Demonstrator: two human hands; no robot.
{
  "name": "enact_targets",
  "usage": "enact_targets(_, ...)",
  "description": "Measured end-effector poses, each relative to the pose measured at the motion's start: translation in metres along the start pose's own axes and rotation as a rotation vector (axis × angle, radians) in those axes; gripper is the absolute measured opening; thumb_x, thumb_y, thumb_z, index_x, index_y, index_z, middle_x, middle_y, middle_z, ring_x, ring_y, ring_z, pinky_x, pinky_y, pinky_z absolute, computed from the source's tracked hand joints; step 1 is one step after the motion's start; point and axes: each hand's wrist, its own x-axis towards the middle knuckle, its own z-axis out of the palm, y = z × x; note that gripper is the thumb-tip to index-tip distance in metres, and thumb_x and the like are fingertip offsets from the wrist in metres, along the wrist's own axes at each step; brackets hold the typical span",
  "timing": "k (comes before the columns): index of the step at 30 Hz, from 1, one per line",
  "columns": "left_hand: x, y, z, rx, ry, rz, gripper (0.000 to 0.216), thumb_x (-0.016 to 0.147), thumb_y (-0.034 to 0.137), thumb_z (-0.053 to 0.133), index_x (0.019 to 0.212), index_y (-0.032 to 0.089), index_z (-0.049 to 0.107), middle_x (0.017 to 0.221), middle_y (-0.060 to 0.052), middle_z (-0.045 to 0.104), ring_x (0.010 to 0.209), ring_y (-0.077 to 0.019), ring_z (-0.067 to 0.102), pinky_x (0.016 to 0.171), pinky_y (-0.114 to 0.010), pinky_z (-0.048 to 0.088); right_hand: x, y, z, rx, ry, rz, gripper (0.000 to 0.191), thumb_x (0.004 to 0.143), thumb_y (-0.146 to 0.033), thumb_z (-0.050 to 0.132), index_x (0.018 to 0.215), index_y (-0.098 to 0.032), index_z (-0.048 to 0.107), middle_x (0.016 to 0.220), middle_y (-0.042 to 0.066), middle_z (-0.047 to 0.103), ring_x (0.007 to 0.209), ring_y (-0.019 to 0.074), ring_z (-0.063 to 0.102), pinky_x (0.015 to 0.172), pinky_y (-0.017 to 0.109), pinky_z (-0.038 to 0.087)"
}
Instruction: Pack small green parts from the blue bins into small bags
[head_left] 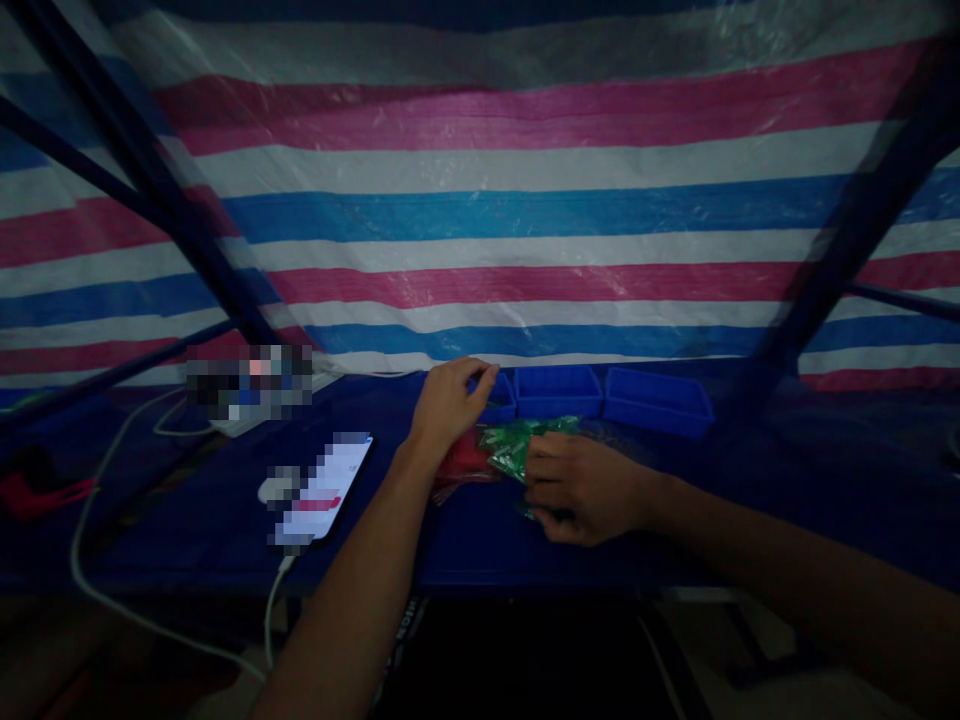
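My left hand [452, 402] is over the near-left side of the leftmost blue bin [501, 398]. Its fingers are bent towards the thumb, and whatever they may hold is hidden. Below it on the blue table lies a clear plastic bag of red pieces [466, 458]. Beside that sits a clear plastic bag of green pieces [514, 445], shiny and crumpled. My right hand [589, 488] is closed at the right end of the green bag, its fingers curled on the plastic. The pieces inside both bags are too dim to name.
Two more blue bins, a middle one [559, 392] and a right one [658, 402], stand along the back of the table [480, 555]. Left lie a lit phone [330, 495] on a white cable [274, 600] and a power strip [244, 415]. Striped sheeting [540, 210] hangs behind.
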Motion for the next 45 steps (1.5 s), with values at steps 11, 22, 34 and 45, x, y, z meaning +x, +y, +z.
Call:
enact_targets(11,-0.003,0.025,0.011,-0.107,-0.118,0.213,0.028,0.105,0.034,0.051,0.094,0.018,0.072,0.092,-0.005,0.073,0.087,-0.0186,0.068,0.083,-0.034,0.053,0.000,0.002,0.001,-0.109,0.018,-0.046,0.034,0.104,-0.042,0.055,0.082,-0.018,0.066,0.085,0.006,0.064,0.089,0.0219,0.053,0.081,0.037,0.041)
enact_targets(22,-0.005,0.028,0.013,-0.135,-0.129,0.231,0.025,0.105,0.032,0.052,0.101,0.018,0.072,0.099,-0.005,0.074,0.093,-0.0183,0.069,0.087,-0.034,0.054,-0.003,0.002,0.001,-0.079,0.023,-0.080,0.046,0.099,-0.057,0.056,0.078,-0.018,0.065,0.081,0.006,0.063,0.085,0.0224,0.053,0.077,0.037,0.040)
enact_targets(34,-0.005,0.030,0.011,-0.140,-0.104,0.240,0.026,0.105,0.033,0.052,0.099,0.018,0.073,0.095,-0.005,0.074,0.089,-0.0182,0.069,0.085,-0.033,0.054,0.001,-0.011,0.006,-0.147,0.061,-0.182,0.029,0.101,-0.038,0.058,0.083,-0.017,0.067,0.079,0.004,0.061,0.082,0.0199,0.053,0.077,0.035,0.039)
enact_targets(45,-0.005,0.035,0.011,-0.146,-0.139,0.246,0.026,0.105,0.033,0.051,0.101,0.018,0.072,0.098,-0.005,0.073,0.091,-0.0178,0.068,0.085,-0.033,0.054,0.002,-0.017,0.000,-0.101,0.029,-0.209,0.027,0.104,-0.033,0.054,0.088,-0.016,0.067,0.082,0.004,0.064,0.083,0.0194,0.054,0.077,0.036,0.039)
